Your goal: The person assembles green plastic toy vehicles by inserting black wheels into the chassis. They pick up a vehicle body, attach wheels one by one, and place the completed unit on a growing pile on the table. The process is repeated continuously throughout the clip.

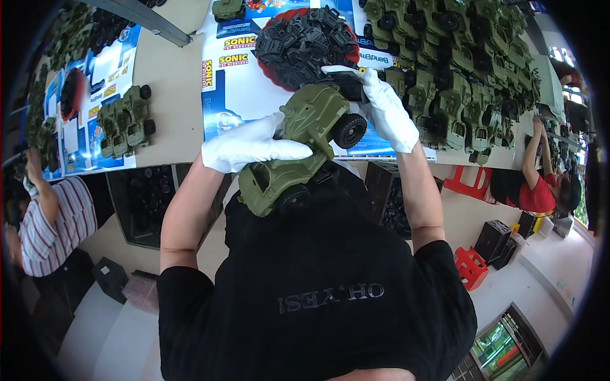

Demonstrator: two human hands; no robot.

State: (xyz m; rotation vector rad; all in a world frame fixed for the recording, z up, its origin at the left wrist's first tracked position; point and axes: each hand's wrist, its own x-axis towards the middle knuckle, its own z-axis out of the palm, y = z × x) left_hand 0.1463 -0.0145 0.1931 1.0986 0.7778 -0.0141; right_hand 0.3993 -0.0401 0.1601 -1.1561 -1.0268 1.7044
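Bracing the olive-green toy truck [311, 117] steadily in the gloved left hand [244, 147] while the gloved right hand [389, 113] presses the black part [349, 87] squarely against it would likely work best. The left clasps the body, thumb across; the right grips the part. At frame centre, the truck's long axis slants from lower left to upper right; its front end is unclear.

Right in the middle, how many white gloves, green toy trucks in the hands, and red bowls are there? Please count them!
White gloves: 2
Green toy truck in the hands: 1
Red bowl with black pieces: 1
Total: 4
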